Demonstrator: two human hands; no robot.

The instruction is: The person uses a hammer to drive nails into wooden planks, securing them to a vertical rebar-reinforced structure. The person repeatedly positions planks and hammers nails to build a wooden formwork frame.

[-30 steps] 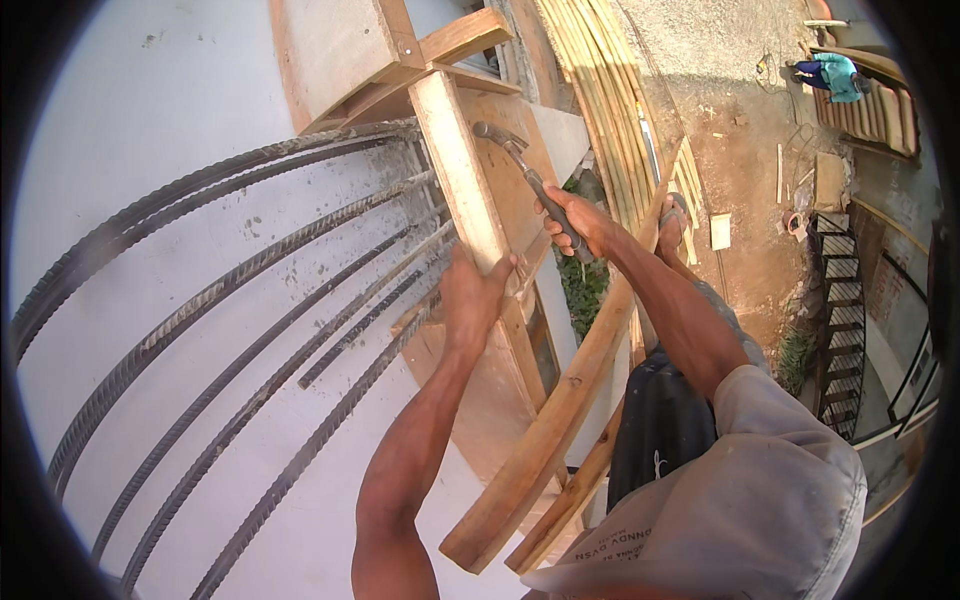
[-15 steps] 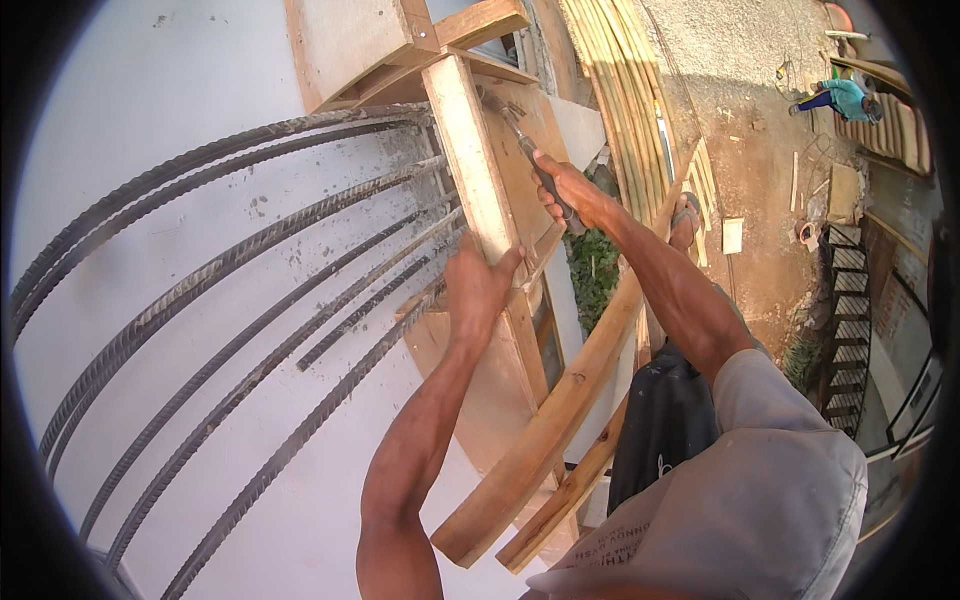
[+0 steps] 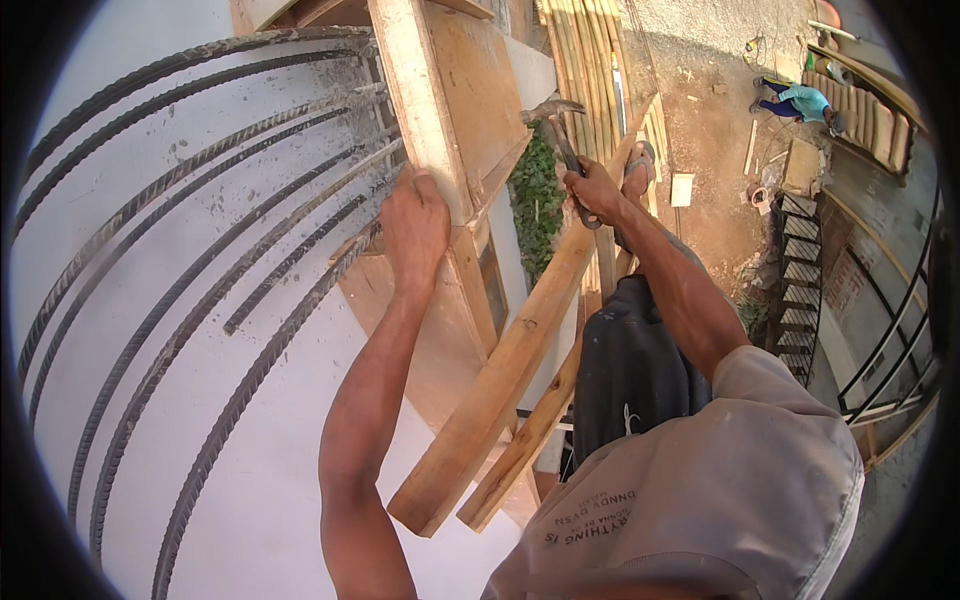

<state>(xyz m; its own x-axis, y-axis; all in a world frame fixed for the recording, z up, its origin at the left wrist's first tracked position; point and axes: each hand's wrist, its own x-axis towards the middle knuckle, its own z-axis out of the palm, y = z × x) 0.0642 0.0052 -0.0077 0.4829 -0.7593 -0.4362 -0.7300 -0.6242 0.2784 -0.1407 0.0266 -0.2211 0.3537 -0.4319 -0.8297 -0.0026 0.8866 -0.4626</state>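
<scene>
Hammer (image 3: 556,125) steel-headed, in right hand (image 3: 594,190); left hand (image 3: 414,225) grips rough timber upright (image 3: 425,110).

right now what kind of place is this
Most likely an outdoor building site. Ribbed rebar sticks out beside a wooden form, the right hand holds a hammer, and poles lean over bare dirt below.

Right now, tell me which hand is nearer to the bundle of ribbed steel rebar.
Left. The left hand grips the pale upright wooden plank right beside the ribbed steel rebar; the right hand, holding the claw hammer, is farther right.
</scene>
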